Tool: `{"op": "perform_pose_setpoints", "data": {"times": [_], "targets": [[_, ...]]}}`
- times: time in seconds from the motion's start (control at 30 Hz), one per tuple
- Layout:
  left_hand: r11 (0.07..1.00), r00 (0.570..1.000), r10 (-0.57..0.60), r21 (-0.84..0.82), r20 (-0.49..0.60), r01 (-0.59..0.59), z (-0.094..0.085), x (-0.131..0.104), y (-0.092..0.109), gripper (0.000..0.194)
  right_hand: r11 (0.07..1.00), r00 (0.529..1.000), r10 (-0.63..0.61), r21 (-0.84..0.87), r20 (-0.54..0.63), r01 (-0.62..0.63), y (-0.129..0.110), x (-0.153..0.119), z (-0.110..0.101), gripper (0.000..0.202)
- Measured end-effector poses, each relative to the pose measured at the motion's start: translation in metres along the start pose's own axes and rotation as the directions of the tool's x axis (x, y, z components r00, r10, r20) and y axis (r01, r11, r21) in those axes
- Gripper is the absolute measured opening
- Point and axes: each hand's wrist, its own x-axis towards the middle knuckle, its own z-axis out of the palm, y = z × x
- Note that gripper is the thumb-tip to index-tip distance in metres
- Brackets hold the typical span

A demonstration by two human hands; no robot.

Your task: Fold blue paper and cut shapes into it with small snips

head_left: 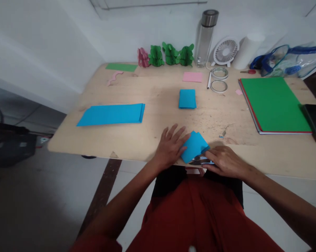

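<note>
Close to the table's front edge lies a small stack of blue paper (194, 145), turned at an angle, its sheets slightly out of line. My left hand (171, 145) rests flat with fingers spread, the fingertips and thumb over the stack's left side. At the stack's right corner my right hand (223, 160) is closed, thumb and fingers pinching the paper's edge. Beneath that corner shows something dark and shiny (200, 160); its kind is unclear. Farther back sits a second stack of blue paper squares (187, 98). Long blue paper strips (112, 114) lie to the left.
Along the wall stand green paper figures (171, 54), a pink one (143, 57), a glass bottle (205, 40) and a small fan (226, 50). Tape rolls (219, 86), a white pen (208, 80), red-handled scissors (249, 71) and a green sheet stack (276, 105) lie rightward.
</note>
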Motion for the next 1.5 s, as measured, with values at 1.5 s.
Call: {"op": "perform_pose_setpoints", "data": {"times": [1.5], "targets": [[0.899, 0.963, -0.254, -0.388, -0.09, 0.201, -0.028, 0.023, -0.006, 0.029, 0.792, 0.68, 0.347, -0.187, -0.646, -0.581, 0.041, -0.009, 0.023, 0.027]]}}
